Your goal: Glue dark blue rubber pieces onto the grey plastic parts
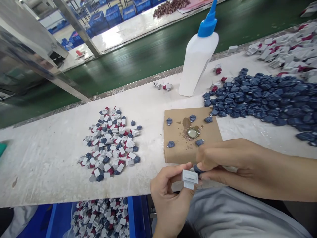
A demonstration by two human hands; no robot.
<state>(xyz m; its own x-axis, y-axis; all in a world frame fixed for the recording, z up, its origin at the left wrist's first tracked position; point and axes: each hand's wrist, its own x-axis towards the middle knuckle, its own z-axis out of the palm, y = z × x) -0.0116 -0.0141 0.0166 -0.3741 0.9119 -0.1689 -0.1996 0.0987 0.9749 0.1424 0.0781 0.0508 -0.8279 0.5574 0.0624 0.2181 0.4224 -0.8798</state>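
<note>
Between the thumb and fingers of my left hand is a small light grey plastic block with a stepped shape. My right hand pinches a small dark blue plastic piece against the block's right side; my fingers hide part of that contact. Just beyond my hands lies a brown cardboard pad. A bottle cap with wet liquid spots around it sits on the pad, along with several loose blue pieces.
A white squeeze bottle with a blue nozzle stands behind the pad. Blue pieces and grey-and-red blocks are heaped at right. Joined pieces lie at left, above a filled blue bin. A green conveyor belt runs behind.
</note>
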